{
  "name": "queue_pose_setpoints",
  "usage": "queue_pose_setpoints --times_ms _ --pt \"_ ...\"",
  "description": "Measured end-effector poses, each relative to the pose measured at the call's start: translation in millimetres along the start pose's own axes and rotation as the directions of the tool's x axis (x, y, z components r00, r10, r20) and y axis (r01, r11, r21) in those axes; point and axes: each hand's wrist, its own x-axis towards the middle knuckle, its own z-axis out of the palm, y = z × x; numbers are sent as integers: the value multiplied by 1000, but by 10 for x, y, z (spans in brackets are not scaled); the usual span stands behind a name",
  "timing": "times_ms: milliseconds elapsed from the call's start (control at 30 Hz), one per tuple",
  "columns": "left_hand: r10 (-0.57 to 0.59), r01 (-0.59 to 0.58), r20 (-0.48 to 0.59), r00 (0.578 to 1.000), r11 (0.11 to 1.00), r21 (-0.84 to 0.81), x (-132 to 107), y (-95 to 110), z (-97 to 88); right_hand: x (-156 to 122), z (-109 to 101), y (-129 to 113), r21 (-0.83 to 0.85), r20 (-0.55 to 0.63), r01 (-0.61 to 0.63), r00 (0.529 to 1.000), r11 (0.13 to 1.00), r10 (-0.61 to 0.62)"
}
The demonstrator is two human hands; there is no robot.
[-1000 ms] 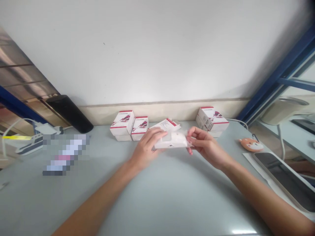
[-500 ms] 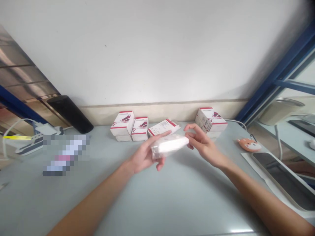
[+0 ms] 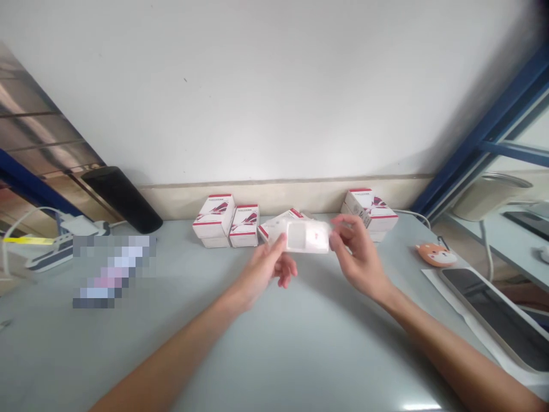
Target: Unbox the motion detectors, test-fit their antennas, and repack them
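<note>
A white, flat, rectangular piece [image 3: 317, 239], seemingly in a clear wrap, is held up above the desk. It has a greyish window-like panel and a small reddish mark; its exact kind is not clear. My left hand [image 3: 268, 269] grips the left end, thumb on top and fingers curled beneath. At the right end, the bent thumb and fingers of my right hand [image 3: 358, 246] close on its edge. Right behind the piece lies a white and red carton [image 3: 293, 213], partly hidden by it.
White and red boxes [image 3: 214, 214] stand by the wall on the left, and more boxes [image 3: 371, 209] on the right. A black cylinder [image 3: 124, 197] and a power strip [image 3: 68, 246] are far left. An orange animal-face pouch [image 3: 436, 255] and a dark-screened device [image 3: 497, 315] lie right.
The white piece has been tilted so that its flat face with the panel now shows. Both hands have turned with it, and my right fingers have closed in at its right end.
</note>
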Motion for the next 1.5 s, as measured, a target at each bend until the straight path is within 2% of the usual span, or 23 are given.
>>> queue_pose_setpoints --times_ms 67,200,333,433,500,567,600,667,733,800,933,1000,1100,1133,1167,1233,1300,1400,1500 --pt "-27 26 -35 999 999 -23 2 -5 -8 -33 -23 -33 -98 88 104 992 990 -95" --pt "-59 60 -61 996 998 20 -14 42 -57 -50 -96 -72 -153 295 162 949 975 -112" --pt "-34 47 -98 995 989 138 69 169 -33 -31 -128 -91 -129 391 204 910 970 -140" --pt "-39 69 -134 990 973 221 247 350 65 -27 -108 -104 -224 456 239 882 945 -115" --pt "-40 71 -124 991 964 256 382 501 139 -15 -105 -92 -308 424 249 900 918 -102" --pt "8 24 -93 996 940 341 502 642 194 19 -133 -63 -339 311 254 939 906 -147" --pt "61 -25 -68 996 899 436 556 694 208 43 -159 -48 -343 239 258 954 903 -182" --pt "192 -135 -11 981 730 669 661 735 209 104 -232 -26 -364 86 259 966 895 -245" --pt "297 -174 13 955 523 835 773 681 175 165 -314 -21 -398 -51 237 959 886 -279" --pt "331 -122 -29 943 426 897 885 550 120 213 -380 -32 -426 -154 207 943 881 -296" --pt "303 -46 -56 951 318 947 972 278 48 246 -398 -63 -452 -247 137 930 882 -271" --pt "304 -46 -46 952 288 957 888 209 68 237 -357 -63 -476 -245 92 941 875 -232" --pt "347 -104 12 938 246 964 630 151 156 209 -285 -19 -513 -193 34 969 858 -154" --pt "397 -179 88 913 199 963 534 129 191 198 -267 5 -523 -169 17 978 852 -123" --pt "468 -240 146 871 147 960 446 104 223 187 -251 29 -530 -146 4 985 848 -95" --pt "571 -334 264 778 19 942 312 48 271 162 -224 68 -527 -117 -3 991 850 -69" --pt "651 -371 337 681 -90 924 247 -10 293 136 -190 79 -504 -107 18 991 864 -83" --pt "743 -363 377 552 -193 911 246 -89 284 91 -111 49 -471 -118 63 984 880 -133" --pt "800 -340 356 483 -203 918 263 -170 258 39 -18 8 -441 -163 79 973 894 -166"
